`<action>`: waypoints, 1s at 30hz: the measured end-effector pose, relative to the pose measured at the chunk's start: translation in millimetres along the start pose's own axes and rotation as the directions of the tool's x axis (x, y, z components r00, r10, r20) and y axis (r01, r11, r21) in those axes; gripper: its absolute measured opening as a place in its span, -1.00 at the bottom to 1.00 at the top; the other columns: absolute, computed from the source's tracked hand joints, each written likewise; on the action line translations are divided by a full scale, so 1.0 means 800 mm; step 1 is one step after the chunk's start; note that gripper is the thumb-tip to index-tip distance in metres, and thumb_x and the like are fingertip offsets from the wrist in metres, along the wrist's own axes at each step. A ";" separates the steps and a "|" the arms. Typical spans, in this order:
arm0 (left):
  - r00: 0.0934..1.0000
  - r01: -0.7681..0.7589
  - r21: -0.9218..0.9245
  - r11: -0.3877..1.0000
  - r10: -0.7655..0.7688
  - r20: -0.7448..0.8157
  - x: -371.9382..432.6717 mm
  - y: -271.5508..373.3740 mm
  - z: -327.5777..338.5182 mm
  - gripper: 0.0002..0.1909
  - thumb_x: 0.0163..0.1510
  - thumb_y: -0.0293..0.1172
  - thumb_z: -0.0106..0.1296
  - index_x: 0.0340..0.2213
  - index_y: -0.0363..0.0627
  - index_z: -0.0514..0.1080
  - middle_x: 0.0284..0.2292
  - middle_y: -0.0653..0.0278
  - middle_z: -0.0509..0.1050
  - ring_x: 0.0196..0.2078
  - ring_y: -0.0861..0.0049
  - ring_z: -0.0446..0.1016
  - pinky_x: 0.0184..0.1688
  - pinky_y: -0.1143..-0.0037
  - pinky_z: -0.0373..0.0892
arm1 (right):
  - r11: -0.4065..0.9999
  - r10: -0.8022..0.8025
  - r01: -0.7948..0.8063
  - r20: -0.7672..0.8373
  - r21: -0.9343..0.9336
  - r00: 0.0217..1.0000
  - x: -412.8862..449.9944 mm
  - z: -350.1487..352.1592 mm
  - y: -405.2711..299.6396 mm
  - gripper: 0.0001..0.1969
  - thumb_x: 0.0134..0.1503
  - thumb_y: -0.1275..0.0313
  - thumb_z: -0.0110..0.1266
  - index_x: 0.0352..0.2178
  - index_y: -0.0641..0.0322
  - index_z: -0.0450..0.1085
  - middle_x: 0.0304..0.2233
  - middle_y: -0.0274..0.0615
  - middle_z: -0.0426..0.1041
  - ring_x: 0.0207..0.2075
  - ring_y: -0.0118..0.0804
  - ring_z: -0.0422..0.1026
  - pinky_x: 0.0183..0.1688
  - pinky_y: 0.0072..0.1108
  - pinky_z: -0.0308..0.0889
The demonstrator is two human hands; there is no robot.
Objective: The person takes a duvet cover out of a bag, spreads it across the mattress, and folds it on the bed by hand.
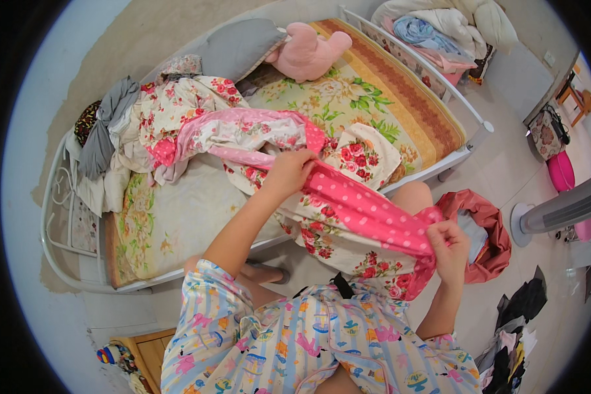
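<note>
Between both hands, a stretch of pink polka-dot cloth [364, 207] on a rose-patterned fabric cover is held spread. My left hand [293, 172] grips its upper end over the bed's near edge. My right hand [448, 246] pinches the other end, lower and to the right. Below the dotted band, the cover's white, rose-printed part [325, 236] hangs over my lap. Its pink and floral part [261, 129] trails back across the bed, up to a heap of rose-printed bedding [177, 108]. A loose rose-printed flap [362, 152] lies on the flowered mattress.
The metal-framed bed [177, 270] spans the far side, with a grey pillow [239, 47] and a pink plush toy [310, 54]. At right are a red fabric bag [497, 236] and a tower fan [561, 204]. Clothes [507, 340] lie on the floor.
</note>
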State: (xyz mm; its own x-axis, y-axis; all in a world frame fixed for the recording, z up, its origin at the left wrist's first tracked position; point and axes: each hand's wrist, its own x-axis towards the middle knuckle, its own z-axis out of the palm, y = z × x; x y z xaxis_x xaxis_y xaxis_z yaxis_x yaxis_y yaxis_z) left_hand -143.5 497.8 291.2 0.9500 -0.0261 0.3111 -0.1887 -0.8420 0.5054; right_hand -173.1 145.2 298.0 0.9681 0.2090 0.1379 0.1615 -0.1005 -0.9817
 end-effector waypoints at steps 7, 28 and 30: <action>0.758 -0.459 0.272 0.846 0.532 -0.377 -0.062 0.176 -0.128 -0.77 -0.23 -0.60 0.07 -0.41 -0.21 0.40 -0.51 0.18 0.43 -0.53 0.27 0.41 -0.49 0.43 0.33 | 0.887 -0.456 0.395 -0.589 -0.240 0.667 0.011 -0.048 -0.017 -0.94 0.04 0.53 0.02 -0.49 0.31 0.34 -0.50 -0.40 0.34 -0.46 -0.63 0.25 -0.34 -0.77 0.17; 0.999 -0.046 -0.026 0.999 0.046 -0.030 -0.077 0.078 -0.003 -0.93 -0.08 -0.46 -0.02 -0.49 -0.19 0.38 -0.54 0.14 0.40 -0.48 0.22 0.39 -0.44 0.38 0.30 | 0.806 -0.376 0.504 0.391 -0.309 0.840 0.047 0.167 -0.012 -0.61 -0.18 0.48 0.15 -0.22 0.22 0.34 -0.27 -0.15 0.39 -0.27 -0.19 0.41 -0.29 -0.50 0.35; 0.996 -0.083 -0.052 0.995 0.081 -0.035 -0.084 0.078 0.000 -0.91 -0.09 -0.45 0.00 -0.46 -0.16 0.37 -0.53 0.15 0.39 -0.46 0.23 0.38 -0.42 0.38 0.30 | 0.863 -0.268 0.405 0.408 -0.302 0.873 0.043 0.182 -0.002 -0.71 -0.16 0.44 0.12 -0.33 0.24 0.35 -0.46 -0.14 0.36 -0.42 -0.12 0.39 -0.43 -0.43 0.29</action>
State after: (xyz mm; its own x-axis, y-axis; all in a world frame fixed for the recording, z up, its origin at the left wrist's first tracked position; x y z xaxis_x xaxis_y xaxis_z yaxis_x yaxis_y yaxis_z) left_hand -219.0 446.8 302.2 0.9223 -0.0754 0.3792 -0.2794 -0.8079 0.5189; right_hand -168.0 293.9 285.1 0.7240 0.6059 0.3296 0.5897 -0.2958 -0.7515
